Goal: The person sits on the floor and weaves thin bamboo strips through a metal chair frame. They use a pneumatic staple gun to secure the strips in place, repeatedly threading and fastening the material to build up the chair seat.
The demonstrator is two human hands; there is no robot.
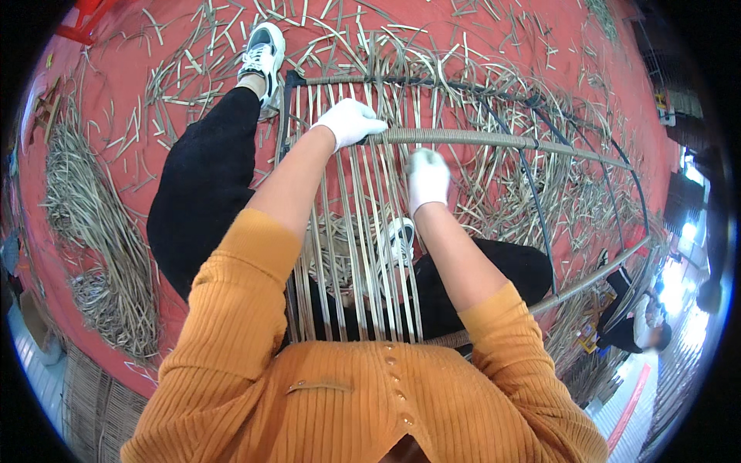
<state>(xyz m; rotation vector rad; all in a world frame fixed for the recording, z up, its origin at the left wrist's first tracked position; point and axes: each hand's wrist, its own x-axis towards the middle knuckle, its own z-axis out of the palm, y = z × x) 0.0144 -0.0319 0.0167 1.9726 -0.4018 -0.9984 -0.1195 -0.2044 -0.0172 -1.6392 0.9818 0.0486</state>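
My left hand point(349, 123), in a white glove, closes over the frame's middle bar point(463, 137), which is wrapped in tan strip to the right of my fingers. Just below that bar my right hand point(428, 181), also gloved, has its fingers curled in. They are smeared by motion, and whatever they hold cannot be made out. Pale flat woven-cane strips point(363, 224) run side by side across the dark frame from its far rail point(417, 79) toward my body. Beyond my right hand, the frame's dark cross rods point(526, 177) carry no such strips.
Loose strips point(494, 58) litter the red floor covering point(116, 58) around and beneath the frame. A long bundle of strips point(93, 224) lies at left. My legs in black trousers point(204, 185) straddle the frame's near part. Another person point(644, 332) is at far right, and red plastic furniture point(83, 21) stands far left.
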